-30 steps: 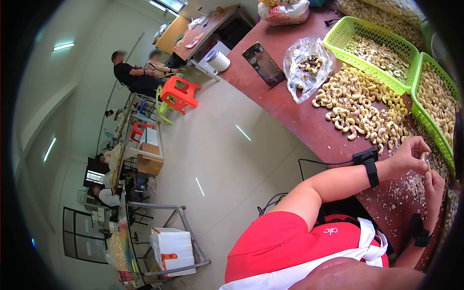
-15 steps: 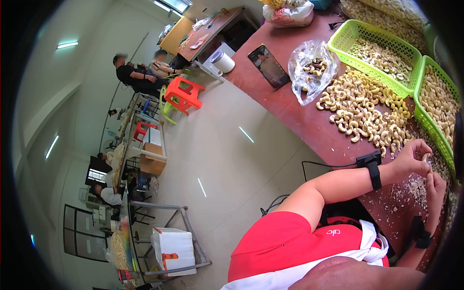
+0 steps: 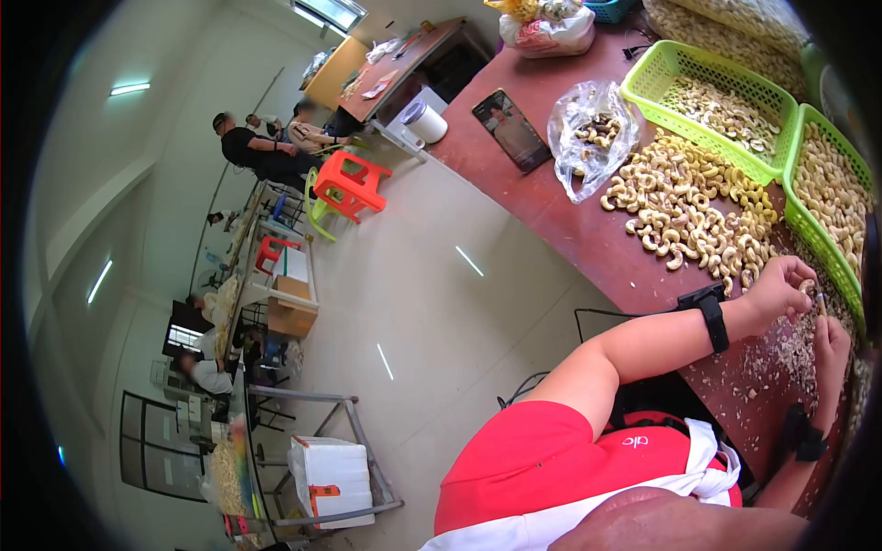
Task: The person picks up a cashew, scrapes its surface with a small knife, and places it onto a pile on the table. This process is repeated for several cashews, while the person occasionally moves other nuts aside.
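Observation:
My left hand (image 3: 779,296) is closed, pinching a cashew nut (image 3: 808,287) by the table's right edge. My right hand (image 3: 831,342) is closed around a slim, light-coloured tool that looks like a small knife (image 3: 821,303). Its upper end stands up close to the nut; whether they touch I cannot tell. Under both hands lie pale skin flakes (image 3: 788,354). A pile of cashews (image 3: 694,216) spreads just beyond my left hand. Beside the hands stands a green basket (image 3: 834,255) of cashews, and a second green basket (image 3: 706,151) holds more nuts behind the pile.
A clear plastic bag (image 3: 593,138) with darker pieces and a phone (image 3: 511,131) lie on the red table (image 3: 514,78). A white cup (image 3: 424,121) stands beyond its edge. Red stool (image 3: 351,186), white box (image 3: 333,479) and several people are across the room.
My hands have drawn slightly apart, and the slim tool now shows between them. My left hand has shifted a little up in the picture. The pile and baskets look unchanged.

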A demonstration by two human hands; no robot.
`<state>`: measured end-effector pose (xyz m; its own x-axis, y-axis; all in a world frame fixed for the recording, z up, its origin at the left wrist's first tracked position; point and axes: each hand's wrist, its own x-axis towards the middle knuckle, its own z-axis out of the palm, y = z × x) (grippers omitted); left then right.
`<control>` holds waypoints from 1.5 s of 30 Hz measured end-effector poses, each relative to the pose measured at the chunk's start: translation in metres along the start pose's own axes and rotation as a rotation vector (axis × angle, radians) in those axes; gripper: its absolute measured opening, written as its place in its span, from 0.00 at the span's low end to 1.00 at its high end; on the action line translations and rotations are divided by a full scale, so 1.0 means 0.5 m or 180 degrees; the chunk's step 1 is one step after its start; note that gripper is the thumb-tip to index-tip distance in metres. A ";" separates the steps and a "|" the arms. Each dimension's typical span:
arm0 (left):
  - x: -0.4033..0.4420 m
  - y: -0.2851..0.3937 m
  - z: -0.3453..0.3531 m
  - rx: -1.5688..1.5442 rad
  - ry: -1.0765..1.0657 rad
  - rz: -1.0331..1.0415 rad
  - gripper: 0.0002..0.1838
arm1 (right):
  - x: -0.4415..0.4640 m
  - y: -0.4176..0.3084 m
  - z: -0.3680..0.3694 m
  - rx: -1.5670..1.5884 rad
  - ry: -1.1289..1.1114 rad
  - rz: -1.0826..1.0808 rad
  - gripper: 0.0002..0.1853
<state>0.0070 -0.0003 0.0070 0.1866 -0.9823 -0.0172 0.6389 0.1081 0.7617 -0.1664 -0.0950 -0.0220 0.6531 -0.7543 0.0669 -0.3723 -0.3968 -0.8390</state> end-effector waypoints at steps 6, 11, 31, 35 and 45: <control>0.014 -0.011 0.000 0.0117 0.0317 0.0016 0.18 | 0.003 -0.009 -0.001 -0.0001 0.0031 0.0085 0.14; 0.017 -0.011 0.002 -0.0288 0.0314 -0.0061 0.17 | 0.005 -0.001 0.004 0.0041 0.0065 0.0027 0.14; 0.004 -0.013 0.000 -0.0356 0.0213 -0.0092 0.19 | 0.008 0.020 0.006 0.0115 -0.0019 0.0105 0.15; -0.001 -0.005 0.004 -0.0408 0.0218 -0.0177 0.19 | 0.008 0.021 0.004 0.0085 -0.0044 0.0106 0.15; -0.002 -0.005 0.005 -0.0509 0.0185 -0.0284 0.18 | 0.007 0.022 0.005 0.0045 -0.0074 0.0075 0.15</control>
<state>0.0035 0.0000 0.0068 0.1638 -0.9790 -0.1210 0.7644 0.0484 0.6429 -0.1666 -0.1007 -0.0322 0.6594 -0.7510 0.0345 -0.3786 -0.3714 -0.8478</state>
